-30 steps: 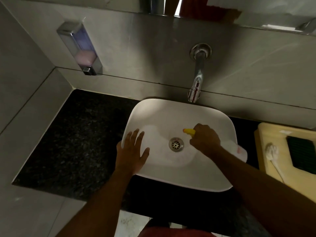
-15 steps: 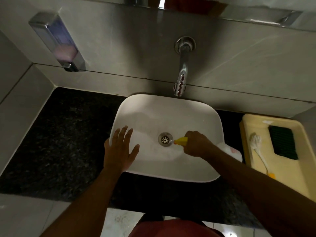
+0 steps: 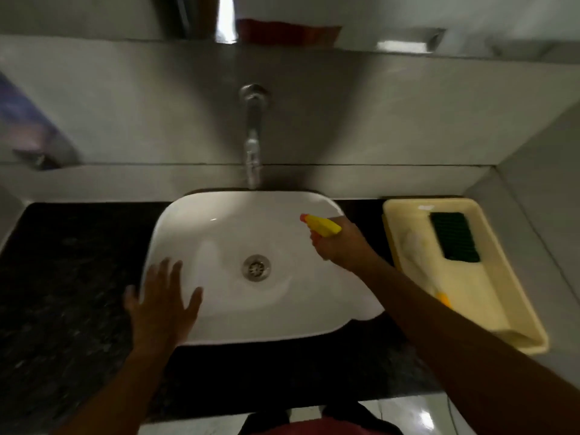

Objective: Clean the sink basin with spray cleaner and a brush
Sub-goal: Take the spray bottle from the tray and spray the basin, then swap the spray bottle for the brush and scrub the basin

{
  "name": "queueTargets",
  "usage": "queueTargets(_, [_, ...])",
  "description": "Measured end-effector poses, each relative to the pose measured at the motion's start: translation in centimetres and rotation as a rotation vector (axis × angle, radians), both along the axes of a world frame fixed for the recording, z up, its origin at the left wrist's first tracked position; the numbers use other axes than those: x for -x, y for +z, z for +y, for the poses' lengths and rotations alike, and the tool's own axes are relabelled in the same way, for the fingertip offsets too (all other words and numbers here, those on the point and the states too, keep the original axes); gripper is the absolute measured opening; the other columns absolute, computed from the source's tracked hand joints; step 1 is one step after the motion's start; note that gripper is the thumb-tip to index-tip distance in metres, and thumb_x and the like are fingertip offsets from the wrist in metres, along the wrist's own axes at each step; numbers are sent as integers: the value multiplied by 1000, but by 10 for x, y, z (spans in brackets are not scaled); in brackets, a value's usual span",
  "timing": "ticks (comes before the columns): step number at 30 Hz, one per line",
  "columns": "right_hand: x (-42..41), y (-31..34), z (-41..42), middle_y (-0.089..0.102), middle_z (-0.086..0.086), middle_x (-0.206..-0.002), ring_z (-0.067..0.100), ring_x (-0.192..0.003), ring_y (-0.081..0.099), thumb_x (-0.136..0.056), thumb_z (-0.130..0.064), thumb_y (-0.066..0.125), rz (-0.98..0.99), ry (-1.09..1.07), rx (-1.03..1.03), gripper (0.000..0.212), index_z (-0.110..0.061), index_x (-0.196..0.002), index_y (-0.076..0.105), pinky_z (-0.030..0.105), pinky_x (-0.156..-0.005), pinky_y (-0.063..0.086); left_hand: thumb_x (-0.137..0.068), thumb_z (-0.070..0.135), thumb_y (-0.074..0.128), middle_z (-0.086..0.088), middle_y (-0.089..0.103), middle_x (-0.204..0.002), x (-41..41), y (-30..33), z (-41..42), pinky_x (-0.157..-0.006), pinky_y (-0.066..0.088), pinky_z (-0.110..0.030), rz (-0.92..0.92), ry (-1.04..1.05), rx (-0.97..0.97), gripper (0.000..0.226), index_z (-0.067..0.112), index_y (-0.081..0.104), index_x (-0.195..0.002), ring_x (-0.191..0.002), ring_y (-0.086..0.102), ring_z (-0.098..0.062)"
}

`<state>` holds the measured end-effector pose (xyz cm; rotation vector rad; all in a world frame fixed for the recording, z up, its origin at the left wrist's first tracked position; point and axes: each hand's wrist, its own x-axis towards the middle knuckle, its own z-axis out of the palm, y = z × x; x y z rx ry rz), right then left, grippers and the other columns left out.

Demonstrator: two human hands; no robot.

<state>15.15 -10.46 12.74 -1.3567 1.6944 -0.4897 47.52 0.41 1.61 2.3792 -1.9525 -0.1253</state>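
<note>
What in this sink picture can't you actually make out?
Head view, the only one:
- Spray bottle: only the yellow nozzle shows; the right hand hides the body.
- Dispenser on the wall: blurred and cut off by the left edge.
- Pale item in the tray beside the green pad: too blurred to identify.
- Left hand: blurred; contact with the sink unclear.

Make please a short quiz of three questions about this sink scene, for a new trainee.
1. True or false: the right hand holds the yellow spray nozzle.
2. Where does the left hand rest? A) on the faucet B) on the sink rim C) in the tray
3. Fill in: the green brush lies in the yellow ____.

Key: 1 true; 2 B; 3 tray.
</note>
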Motion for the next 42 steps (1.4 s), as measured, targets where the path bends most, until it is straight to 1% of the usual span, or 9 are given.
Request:
queueTargets(3, [64,32,17,70,20,-78,22,-72,66,-79,5,62,-223,-212,104,25,-5,-97,75,37,-72,57,-89,45,50,-17,43,-147,43,14,-9,-107,18,-72,35,94,75,59,8,47,-136,-137,35,-40])
queueTargets(7, [160,24,38,70,0,-75,-1,-62,65,-69,17,64,-198,-425,150,33,-3,-93,76,16,-60,52,-88,44,44,-17,45,-146,156,19,-26,-107,21,-64,118,-134,206,58,8,49,-133,-134,41,-39])
queueTargets(11, [247,1,59,76,14,-92,17,-78,69,-71,4,69,-123,-504,195,33,-19,-94,75,31,-71,53,-90,40,49,-15,51,-145,272,24,-28,-107,24,-62,158,-424,290,53,7,56,-131,-131,49,-38])
queueTargets(18, [352,-53,84,72,13,-96,22,-84,68,-79,0,75,-12,-660,239,29,-4,-107,72,41,-78,57,-86,51,44,-10,50,-146,427,11,-7,-106,22,-62,210,-561,-30,61,13,52,-133,-137,44,-31])
queueTargets(29, [373,-96,116,66,-5,-90,-2,-80,61,-65,-8,88,-109,-795,276,43,-18,-101,65,28,-77,56,-90,64,30,-15,19,-163,470,-51,13,-111,20,-64,81,-431,-259,90,5,13,-154,-150,17,-30])
queueTargets(33, [336,-108,154,65,6,-98,24,-91,64,-72,-1,73,-125,-1064,205,34,-15,-99,58,32,-77,55,-89,67,28,-14,13,-164,470,-54,12,-113,19,-65,49,-426,-264,92,6,8,-155,-151,11,-29])
queueTargets(35, [308,-121,162,64,5,-85,28,-80,63,-75,-10,69,-15,-837,30,17,-18,-87,59,36,-72,54,-89,69,27,-12,13,-164,469,-53,12,-112,20,-66,70,-415,-253,92,7,8,-155,-151,10,-29])
queueTargets(38, [290,-148,140,61,6,-107,27,-97,62,-80,-32,67,274,-401,-119,40,-17,-115,54,38,-80,52,-88,73,27,-7,9,-165,465,-47,10,-113,16,-67,80,-427,-258,94,11,9,-155,-152,8,-29])
queueTargets(42, [295,-155,104,63,11,-108,33,-95,64,-82,-37,65,404,-274,-242,41,-11,-112,52,36,-73,49,-85,75,29,-4,6,-165,434,-17,-3,-113,21,-62,116,-448,-137,96,13,11,-156,-152,10,-27])
